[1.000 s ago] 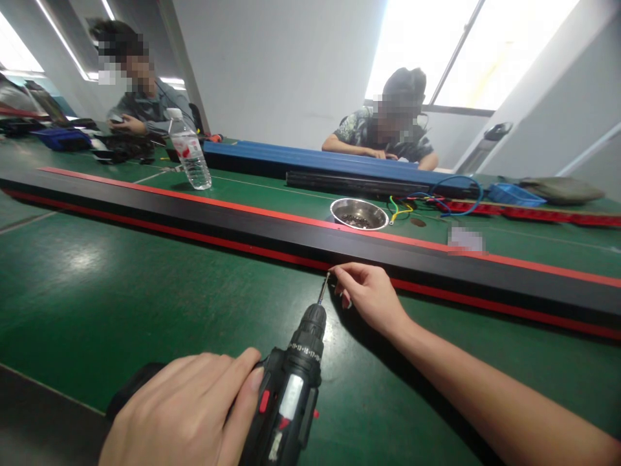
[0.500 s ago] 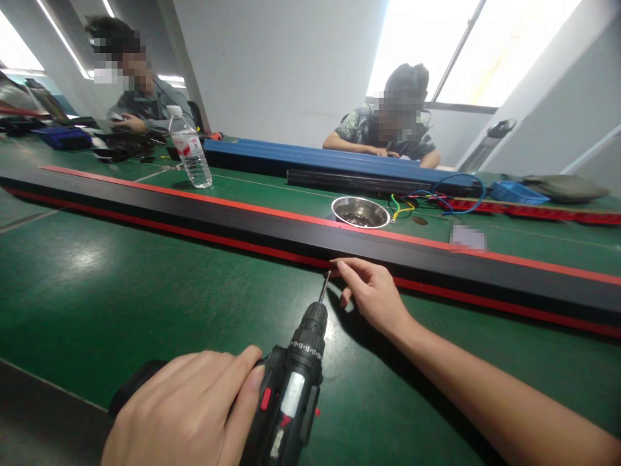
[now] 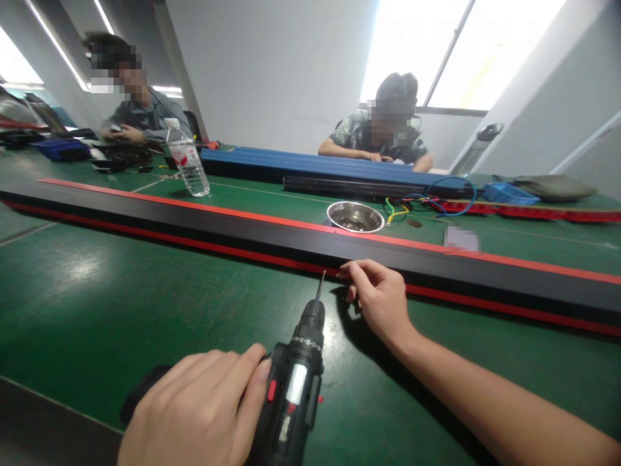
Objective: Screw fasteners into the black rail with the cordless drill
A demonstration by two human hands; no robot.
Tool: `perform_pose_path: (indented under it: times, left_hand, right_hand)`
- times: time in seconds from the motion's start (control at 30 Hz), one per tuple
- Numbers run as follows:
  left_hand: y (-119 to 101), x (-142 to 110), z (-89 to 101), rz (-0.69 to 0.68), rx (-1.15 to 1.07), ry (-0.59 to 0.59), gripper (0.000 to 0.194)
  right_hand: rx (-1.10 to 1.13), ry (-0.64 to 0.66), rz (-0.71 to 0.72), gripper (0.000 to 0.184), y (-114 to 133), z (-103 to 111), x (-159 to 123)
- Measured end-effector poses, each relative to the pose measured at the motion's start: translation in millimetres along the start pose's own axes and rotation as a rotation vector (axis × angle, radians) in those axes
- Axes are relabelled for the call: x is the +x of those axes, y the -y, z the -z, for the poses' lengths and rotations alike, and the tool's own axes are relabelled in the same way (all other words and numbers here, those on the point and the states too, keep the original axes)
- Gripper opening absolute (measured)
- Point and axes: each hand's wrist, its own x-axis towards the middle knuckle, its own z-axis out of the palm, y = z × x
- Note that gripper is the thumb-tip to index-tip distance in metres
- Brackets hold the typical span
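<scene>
My left hand (image 3: 198,411) is wrapped round the grip of a black cordless drill (image 3: 294,382). Its bit (image 3: 321,285) points at the near red edge of a long black rail (image 3: 272,236) that runs across the green table (image 3: 121,291). My right hand (image 3: 378,294) rests against that rail just right of the bit tip. Thumb and forefinger are pinched together at the rail's edge, and what they hold is too small to make out.
A steel bowl (image 3: 356,216) of small dark parts sits behind the rail, with coloured wires (image 3: 412,204) beside it. A water bottle (image 3: 187,158) stands far left. Blue and black profiles (image 3: 315,165) lie further back. Two other people sit across the table.
My right hand has shifted slightly right along the rail, away from the bit tip. The drill stays aimed at the rail's edge. The view has tilted a little.
</scene>
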Motion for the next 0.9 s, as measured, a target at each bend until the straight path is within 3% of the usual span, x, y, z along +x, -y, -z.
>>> perform_pose_path:
  times: [0.27,0.5,0.67,0.8,0.9]
  left_hand:
    - [-5.7,11.6,0.6,-0.054,0.032,0.043,0.032]
    - [-8.6,15.5,1.8,-0.051,0.024,0.033,0.036]
    - [-12.2,15.8,0.4,-0.020,0.036,0.005,0.033]
    - [-13.9,14.0,-0.8,0.001,0.065,-0.005,0.038]
    - [-12.7,6.9,-1.8,-0.022,0.069,-0.019,0.039]
  right_hand:
    - [0.020,0.042,0.010,0.030,-3.5,-1.6,0.4]
    - [-0.044,0.024,0.163,0.031,16.6,4.5,5.8]
    - [-0.350,-0.054,0.291,0.030,31.8,29.0,78.2]
    - [-0.721,0.046,0.040,0.033,24.1,35.7,152.3]
    - [-0.892,0.176,-0.068,0.033,14.9,28.3,186.9]
